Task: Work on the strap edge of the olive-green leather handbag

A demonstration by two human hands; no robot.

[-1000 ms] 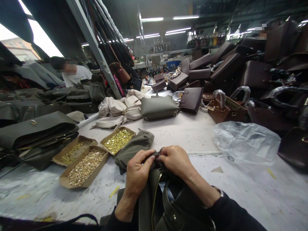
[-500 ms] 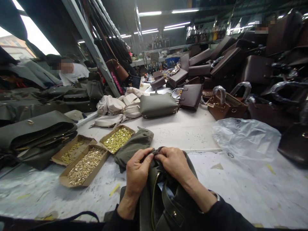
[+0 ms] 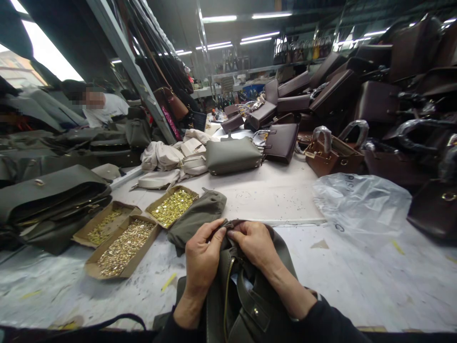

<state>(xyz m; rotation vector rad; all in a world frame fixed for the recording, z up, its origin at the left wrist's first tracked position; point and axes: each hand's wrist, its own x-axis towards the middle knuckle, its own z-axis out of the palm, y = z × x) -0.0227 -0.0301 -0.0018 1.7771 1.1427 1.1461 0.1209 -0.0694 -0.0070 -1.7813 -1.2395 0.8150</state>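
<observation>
A dark olive handbag [image 3: 250, 305] lies in front of me, its gold zipper open and a handle strap with a gold stud on top. My left hand [image 3: 204, 252] pinches the bag's edge at its far end between thumb and fingers. Close beside it, my right hand [image 3: 257, 243] grips the same edge, fingers curled over it. Whether a small piece sits between the fingertips is hidden. Just beyond my left hand lies an olive fabric piece [image 3: 198, 212]. Left of that are cardboard trays of small gold metal parts [image 3: 121, 247] and brighter yellow-gold parts [image 3: 173, 207].
A crumpled clear plastic bag [image 3: 362, 205] lies to the right. Dark brown handbags [image 3: 342, 95] are heaped behind it. An olive bag [image 3: 233, 156] and cream bags [image 3: 162, 157] stand mid-table. More olive bags [image 3: 53, 200] are piled at left, where a person in white [image 3: 110, 107] works.
The view has shifted slightly, so the surroundings sit a little further left. Both hands keep nearly the same hold on the handbag's edge.
</observation>
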